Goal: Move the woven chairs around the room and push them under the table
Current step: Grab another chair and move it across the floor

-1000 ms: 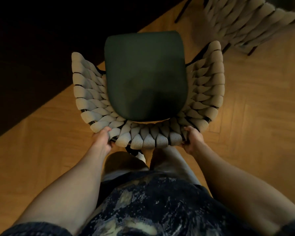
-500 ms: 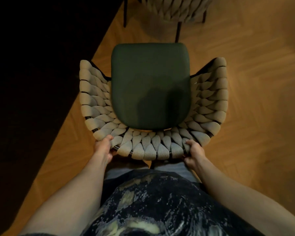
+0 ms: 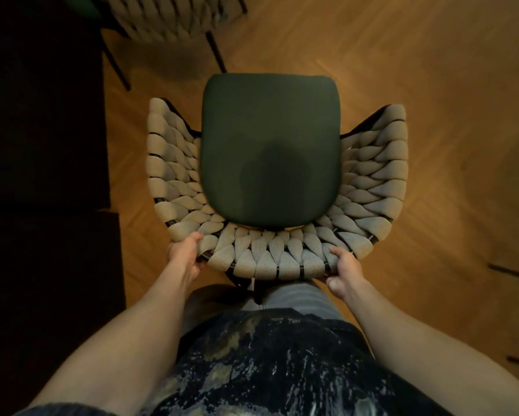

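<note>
A woven chair point(image 3: 270, 256) with beige braided back and arms and a dark green seat cushion point(image 3: 270, 151) stands right in front of me, seen from above. My left hand point(image 3: 184, 256) grips the left part of its curved back rim. My right hand point(image 3: 343, 270) grips the right part of the same rim, thumb underneath. A second woven chair point(image 3: 165, 18) with thin black legs stands at the top left, its seat side cut off by the frame edge.
A large dark surface point(image 3: 42, 175), probably the table, fills the left side. Herringbone wood floor point(image 3: 432, 85) stretches to the right. Thin dark bars point(image 3: 513, 273) show at the right edge. My legs stand close behind the chair.
The chair in my hands has swung round with me, so the dark surface's edge now runs straight along the left. The second chair has shifted from top right to top left.
</note>
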Demonstrator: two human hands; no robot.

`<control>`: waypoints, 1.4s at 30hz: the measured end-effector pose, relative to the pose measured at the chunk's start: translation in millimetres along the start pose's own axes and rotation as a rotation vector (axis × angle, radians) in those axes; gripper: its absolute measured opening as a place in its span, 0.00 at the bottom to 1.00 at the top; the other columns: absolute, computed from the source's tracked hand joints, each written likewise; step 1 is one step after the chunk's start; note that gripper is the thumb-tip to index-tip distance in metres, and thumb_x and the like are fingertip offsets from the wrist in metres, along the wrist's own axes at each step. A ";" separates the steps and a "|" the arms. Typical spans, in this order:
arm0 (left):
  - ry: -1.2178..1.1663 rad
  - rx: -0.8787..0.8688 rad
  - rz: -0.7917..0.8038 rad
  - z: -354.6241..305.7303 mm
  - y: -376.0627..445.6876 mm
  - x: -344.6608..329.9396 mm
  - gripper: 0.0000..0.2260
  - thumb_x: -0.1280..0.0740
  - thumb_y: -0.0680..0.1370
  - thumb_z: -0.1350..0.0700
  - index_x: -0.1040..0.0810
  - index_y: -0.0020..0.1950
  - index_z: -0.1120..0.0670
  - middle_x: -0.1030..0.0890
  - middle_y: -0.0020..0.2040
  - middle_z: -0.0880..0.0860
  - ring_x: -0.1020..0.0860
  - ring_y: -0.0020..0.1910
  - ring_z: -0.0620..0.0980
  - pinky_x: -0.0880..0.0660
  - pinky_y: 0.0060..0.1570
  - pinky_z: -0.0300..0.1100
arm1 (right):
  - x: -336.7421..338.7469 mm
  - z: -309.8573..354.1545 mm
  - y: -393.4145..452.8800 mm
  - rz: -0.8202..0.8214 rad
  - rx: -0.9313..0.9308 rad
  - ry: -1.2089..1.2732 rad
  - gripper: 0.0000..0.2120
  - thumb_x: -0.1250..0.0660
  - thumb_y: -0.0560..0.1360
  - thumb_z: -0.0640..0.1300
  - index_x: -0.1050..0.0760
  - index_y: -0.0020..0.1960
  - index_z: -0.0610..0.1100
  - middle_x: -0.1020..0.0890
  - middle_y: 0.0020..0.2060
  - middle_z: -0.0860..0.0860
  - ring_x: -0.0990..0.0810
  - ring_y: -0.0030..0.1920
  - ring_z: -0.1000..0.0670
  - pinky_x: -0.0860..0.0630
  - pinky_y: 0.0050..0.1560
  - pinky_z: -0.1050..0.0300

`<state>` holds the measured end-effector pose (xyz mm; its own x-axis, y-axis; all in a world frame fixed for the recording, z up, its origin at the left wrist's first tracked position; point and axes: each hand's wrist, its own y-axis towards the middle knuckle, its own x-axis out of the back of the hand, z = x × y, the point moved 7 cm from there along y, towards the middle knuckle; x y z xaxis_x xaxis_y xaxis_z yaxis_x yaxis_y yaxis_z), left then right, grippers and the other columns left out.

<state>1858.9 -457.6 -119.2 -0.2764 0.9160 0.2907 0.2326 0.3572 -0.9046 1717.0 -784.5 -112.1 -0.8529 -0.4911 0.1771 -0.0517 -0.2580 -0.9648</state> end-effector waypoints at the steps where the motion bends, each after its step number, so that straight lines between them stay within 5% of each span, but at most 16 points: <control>1: 0.041 -0.021 0.007 -10.0 0.9 -5.3 0.22 0.30 0.77 0.61 0.31 0.69 0.55 0.19 0.53 0.59 0.17 0.44 0.56 0.18 0.46 0.57 | 0.1 -4.1 -1.0 -0.001 -0.003 0.041 0.04 0.34 0.79 0.38 0.24 0.54 0.41 0.17 0.52 0.37 0.17 0.51 0.36 0.20 0.53 0.33; 6: 0.230 -0.089 0.066 -56.7 9.7 -40.2 0.26 0.28 0.76 0.60 0.33 0.72 0.55 0.20 0.56 0.59 0.17 0.48 0.57 0.19 0.51 0.61 | -0.9 -22.9 0.4 -0.026 -0.035 0.220 0.12 0.35 0.80 0.39 0.24 0.62 0.41 0.17 0.53 0.38 0.17 0.50 0.38 0.20 0.45 0.38; 9: 0.321 -0.134 0.136 -82.6 9.6 -69.8 0.17 0.30 0.78 0.61 0.30 0.64 0.53 0.20 0.54 0.58 0.18 0.50 0.57 0.20 0.54 0.60 | -2.9 -33.3 -1.5 -0.061 -0.072 0.332 0.15 0.34 0.79 0.41 0.25 0.65 0.40 0.17 0.51 0.37 0.17 0.49 0.38 0.19 0.43 0.40; 14: 0.482 -0.170 0.230 -116.4 7.8 -116.0 0.18 0.30 0.78 0.61 0.28 0.66 0.52 0.18 0.55 0.58 0.17 0.52 0.58 0.18 0.40 0.54 | -7.0 -55.7 -7.1 -0.115 -0.134 0.469 0.20 0.31 0.77 0.43 0.24 0.68 0.40 0.15 0.53 0.35 0.16 0.53 0.35 0.17 0.48 0.37; 21: 0.700 -0.223 0.338 -152.6 -0.5 -169.6 0.16 0.31 0.79 0.62 0.29 0.63 0.49 0.20 0.56 0.56 0.18 0.55 0.58 0.20 0.54 0.59 | -37.4 -88.1 -24.0 -0.145 -0.170 0.769 0.19 0.31 0.78 0.41 0.25 0.68 0.40 0.16 0.54 0.35 0.16 0.54 0.35 0.18 0.52 0.36; 28: 0.951 -0.351 0.399 -187.0 -9.2 -211.4 0.16 0.31 0.79 0.61 0.27 0.63 0.48 0.19 0.53 0.54 0.18 0.50 0.55 0.21 0.58 0.60 | -86.0 -117.9 -37.9 -0.165 -0.188 1.012 0.17 0.32 0.79 0.41 0.26 0.68 0.40 0.17 0.54 0.36 0.17 0.49 0.38 0.20 0.44 0.37; 33: 1.069 -0.396 0.464 -196.0 -21.2 -239.5 0.14 0.31 0.80 0.61 0.27 0.63 0.49 0.19 0.49 0.53 0.18 0.45 0.53 0.19 0.55 0.56 | -114.0 -122.3 -43.2 -0.180 -0.164 1.199 0.17 0.34 0.80 0.40 0.27 0.68 0.39 0.17 0.56 0.36 0.16 0.55 0.36 0.18 0.48 0.35; 38: 1.155 -0.413 0.516 -197.2 -29.6 -258.4 0.16 0.31 0.80 0.59 0.27 0.66 0.51 0.18 0.51 0.54 0.17 0.48 0.53 0.18 0.53 0.54 | -117.9 -117.2 -43.2 -0.225 -0.099 1.231 0.16 0.34 0.81 0.41 0.27 0.67 0.42 0.16 0.53 0.40 0.16 0.55 0.37 0.19 0.52 0.33; 42: 1.179 -0.397 0.568 -200.9 -34.3 -261.7 0.22 0.29 0.79 0.56 0.29 0.72 0.52 0.18 0.60 0.56 0.17 0.55 0.55 0.19 0.56 0.56 | -116.5 -123.5 -42.4 -0.301 -0.080 1.077 0.20 0.31 0.80 0.49 0.29 0.68 0.43 0.18 0.59 0.42 0.18 0.58 0.40 0.18 0.54 0.40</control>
<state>2110.5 -673.0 -101.6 0.8508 0.4921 0.1844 0.3515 -0.2721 -0.8958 1754.4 -613.6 -115.9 -0.8025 0.5681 0.1825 -0.3322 -0.1713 -0.9275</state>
